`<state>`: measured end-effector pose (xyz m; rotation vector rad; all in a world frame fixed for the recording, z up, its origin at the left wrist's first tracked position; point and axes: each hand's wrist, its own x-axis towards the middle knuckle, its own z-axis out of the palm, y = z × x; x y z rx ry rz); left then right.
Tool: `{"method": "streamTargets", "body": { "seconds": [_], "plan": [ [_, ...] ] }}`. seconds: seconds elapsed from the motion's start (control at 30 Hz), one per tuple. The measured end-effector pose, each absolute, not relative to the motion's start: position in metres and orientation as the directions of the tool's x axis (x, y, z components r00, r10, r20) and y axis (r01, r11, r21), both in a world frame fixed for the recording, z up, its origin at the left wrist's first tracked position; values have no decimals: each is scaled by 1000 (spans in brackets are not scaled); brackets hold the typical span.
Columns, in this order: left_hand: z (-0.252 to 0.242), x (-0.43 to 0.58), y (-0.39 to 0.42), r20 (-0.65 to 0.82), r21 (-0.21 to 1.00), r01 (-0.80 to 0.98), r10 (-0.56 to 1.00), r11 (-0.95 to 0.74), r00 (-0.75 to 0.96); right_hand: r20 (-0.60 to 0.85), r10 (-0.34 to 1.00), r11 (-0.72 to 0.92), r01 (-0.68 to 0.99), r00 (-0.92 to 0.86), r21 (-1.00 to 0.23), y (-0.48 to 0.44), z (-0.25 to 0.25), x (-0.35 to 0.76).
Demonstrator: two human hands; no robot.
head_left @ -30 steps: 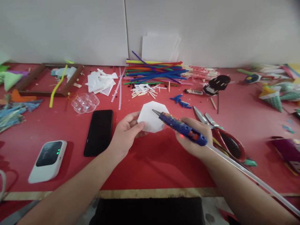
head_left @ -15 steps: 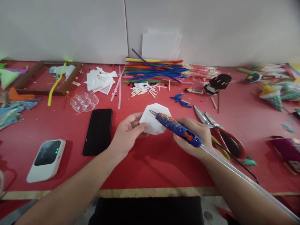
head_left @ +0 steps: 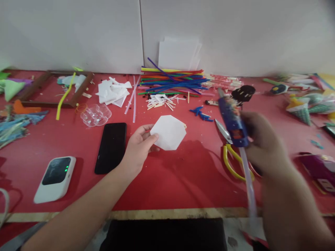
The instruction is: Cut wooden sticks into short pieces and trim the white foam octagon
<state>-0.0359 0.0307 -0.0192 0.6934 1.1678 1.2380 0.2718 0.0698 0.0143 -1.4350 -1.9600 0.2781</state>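
Observation:
Between thumb and fingers, my left hand (head_left: 142,143) pinches the left edge of a white many-sided piece of paper (head_left: 169,133) above the red table. A bit of pale stick shows at the paper's upper right edge. My right hand (head_left: 264,143) is wrapped round a blue hot glue gun (head_left: 233,120), its nozzle pointing up and away, with a long clear glue stick (head_left: 248,183) trailing from its rear. Both the hand and the gun are blurred by motion. Under them lie scissors with yellow handles (head_left: 231,167), partly hidden.
A black phone (head_left: 111,148) and a white device with green lights (head_left: 55,179) lie at left. Behind the paper are colourful pipe cleaners (head_left: 172,80), short white sticks (head_left: 161,101), blue pieces (head_left: 201,113) and white paper scraps (head_left: 113,90). A wooden frame (head_left: 47,104) lies farther left.
My right hand has swung the glue gun away from the paper to the right, turning its nozzle upward. My left hand has shifted slightly left with the paper, uncovering the yellow scissor handles.

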Motion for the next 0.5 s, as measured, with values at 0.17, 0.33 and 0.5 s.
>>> {"method": "streamTargets", "body": {
  "seconds": [0.17,0.33,0.5],
  "plan": [
    [-19,-35,29,-288,903,-354,955,245,-73,258,958,185,961,-129,-207,84,33,368],
    [-20,-34,27,-256,929,-294,965,227,-64,46,998,44,990,-38,-132,103,19,443],
    [-23,-36,26,-215,951,-235,976,199,-45,-47,999,0,996,-4,-85,116,-4,463]
  ]
}}
